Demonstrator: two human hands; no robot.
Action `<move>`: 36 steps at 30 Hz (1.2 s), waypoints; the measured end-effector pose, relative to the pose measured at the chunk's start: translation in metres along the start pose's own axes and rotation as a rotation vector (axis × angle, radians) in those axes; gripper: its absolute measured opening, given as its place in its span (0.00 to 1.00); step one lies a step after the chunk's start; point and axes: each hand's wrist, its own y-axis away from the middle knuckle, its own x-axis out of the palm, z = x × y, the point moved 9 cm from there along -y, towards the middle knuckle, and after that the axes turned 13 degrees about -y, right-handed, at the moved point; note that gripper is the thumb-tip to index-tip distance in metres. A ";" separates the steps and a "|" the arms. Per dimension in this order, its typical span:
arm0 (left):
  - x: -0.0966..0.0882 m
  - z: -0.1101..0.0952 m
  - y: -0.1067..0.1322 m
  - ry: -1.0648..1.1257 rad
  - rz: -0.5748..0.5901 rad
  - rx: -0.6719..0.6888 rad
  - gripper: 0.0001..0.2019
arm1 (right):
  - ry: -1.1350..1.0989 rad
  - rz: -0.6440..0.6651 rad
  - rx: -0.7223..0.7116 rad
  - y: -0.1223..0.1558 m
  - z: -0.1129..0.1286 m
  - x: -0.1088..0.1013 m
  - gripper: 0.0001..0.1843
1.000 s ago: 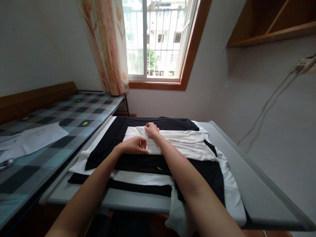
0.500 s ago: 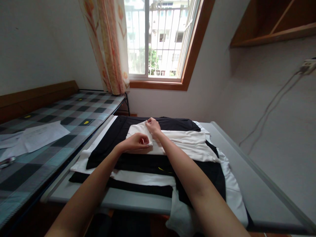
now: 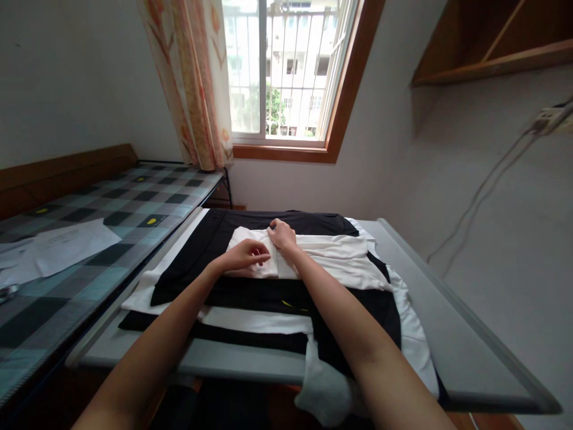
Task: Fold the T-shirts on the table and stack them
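Observation:
A white garment (image 3: 333,245) lies lengthwise across a dark garment (image 3: 250,294), its left end folded over into a flat, squarish flap. My left hand (image 3: 244,255) is over this flap with thumb and fingers apart, holding nothing. At the flap's far right corner, my right hand (image 3: 283,235) has its fingers bent in a pinch on the white cloth. The fingertips partly hide that corner. Below the dark garment, more white cloth (image 3: 259,319) shows, with one piece hanging over the near table edge.
The clothes lie on a grey table (image 3: 452,334). At left stands a bed with a checked mattress (image 3: 102,206) and white papers (image 3: 74,245) on it. A curtain (image 3: 197,89) hangs beside the barred window. Cables (image 3: 486,188) run down the right wall below a wooden shelf (image 3: 492,65).
The folded flap has come down flatter on the white garment. My left hand has let go of its near edge and lifted slightly. My right hand stays at the far corner.

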 end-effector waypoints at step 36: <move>0.052 -0.054 -0.033 -0.746 -0.267 0.213 0.15 | 0.070 0.057 0.269 0.026 -0.210 -0.202 0.15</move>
